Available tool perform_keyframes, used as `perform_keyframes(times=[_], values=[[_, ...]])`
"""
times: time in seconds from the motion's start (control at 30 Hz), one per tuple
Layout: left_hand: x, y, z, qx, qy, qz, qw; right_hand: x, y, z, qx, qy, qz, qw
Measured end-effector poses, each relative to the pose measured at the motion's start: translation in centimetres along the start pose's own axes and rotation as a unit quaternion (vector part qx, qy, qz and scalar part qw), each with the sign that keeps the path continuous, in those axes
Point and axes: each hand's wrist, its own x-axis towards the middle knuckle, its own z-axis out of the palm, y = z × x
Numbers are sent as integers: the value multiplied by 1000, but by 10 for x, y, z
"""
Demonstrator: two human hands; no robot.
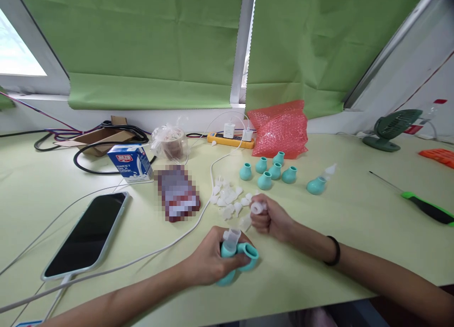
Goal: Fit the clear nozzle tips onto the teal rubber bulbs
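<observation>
My left hand (213, 261) is closed around two teal rubber bulbs (248, 256) near the table's front edge. One bulb has a clear plastic tube piece (232, 239) standing in its neck; the other shows an open mouth. Just to the right and farther back, my right hand (271, 218) is closed on a translucent white nozzle (257, 207), its round end facing me. Loose white plastic tips (227, 197) lie in a pile beside that hand. Several teal bulbs (275, 171) stand behind it, and one bulb with a clear tip (317, 185) lies to the right.
Left of the hands are a phone (88, 235) with a cable, a blurred package (179, 192) and a milk carton (130, 162). Behind are a power strip (220, 139) and red bubble wrap (280, 133). A screwdriver (425, 206) and a green fan (393, 126) are at right.
</observation>
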Motion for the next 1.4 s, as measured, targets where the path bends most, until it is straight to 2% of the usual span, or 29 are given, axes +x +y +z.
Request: perform_keyframes(times=[0.07, 0.13, 0.23, 0.3, 0.37, 0.43, 0.5, 0.53, 0.6, 0.67, 0.73, 0.8, 0.87, 0.93, 0.97, 1.07, 1.13, 1.23, 1.33, 1.4], values=[[0, -2, -1, -14, 12, -20, 1000, 4, -6, -11, -80, 113, -112, 984], [1, -3, -2, -64, 26, -43, 997, 5, -10, -18, -227, 201, -217, 928], [3, -5, -3, -135, 42, -30, 989, 7, -10, -22, -421, 226, -249, 842], [5, -6, -3, -186, 55, -23, 981, 8, -7, -22, -484, 220, -251, 809], [6, -6, -3, -228, 75, -31, 970, 9, -4, -22, -511, 214, -265, 790], [7, -6, -3, -248, 98, -43, 963, 8, -4, -20, -503, 218, -286, 786], [7, -6, -3, -249, 110, -52, 961, 2, -6, -15, -467, 199, -302, 807], [7, -6, -3, -243, 113, -54, 962, -2, -7, -12, -447, 160, -301, 827], [7, -6, -3, -229, 119, -55, 965, -11, -9, -3, -416, 43, -276, 865], [6, -7, -2, -218, 116, -45, 968, -18, -12, 5, -407, -39, -250, 878], [6, -7, -2, -227, 93, -29, 969, -22, -15, 7, -406, -34, -264, 874], [6, -8, -1, -248, 72, -22, 966, -22, -21, 0, -396, 15, -303, 867], [7, -9, 0, -266, 66, -24, 962, -21, -31, -17, -389, 79, -332, 856], [7, -10, 1, -256, 60, -24, 965, -19, -42, -39, -421, 144, -340, 829], [7, -10, 1, -241, 54, -24, 969, -18, -47, -51, -466, 160, -337, 803], [5, -8, 2, -173, 22, -29, 984, -12, -56, -81, -640, 177, -277, 694], [4, -8, 2, -130, 6, -33, 991, -9, -57, -93, -708, 179, -227, 645], [4, -11, 0, -143, -11, -20, 989, -7, -57, -97, -738, 188, -181, 622], [7, -17, -1, -263, -38, 38, 963, -8, -57, -94, -747, 224, -177, 601], [10, -19, -2, -315, -39, 53, 947, -7, -57, -92, -757, 249, -175, 578]])
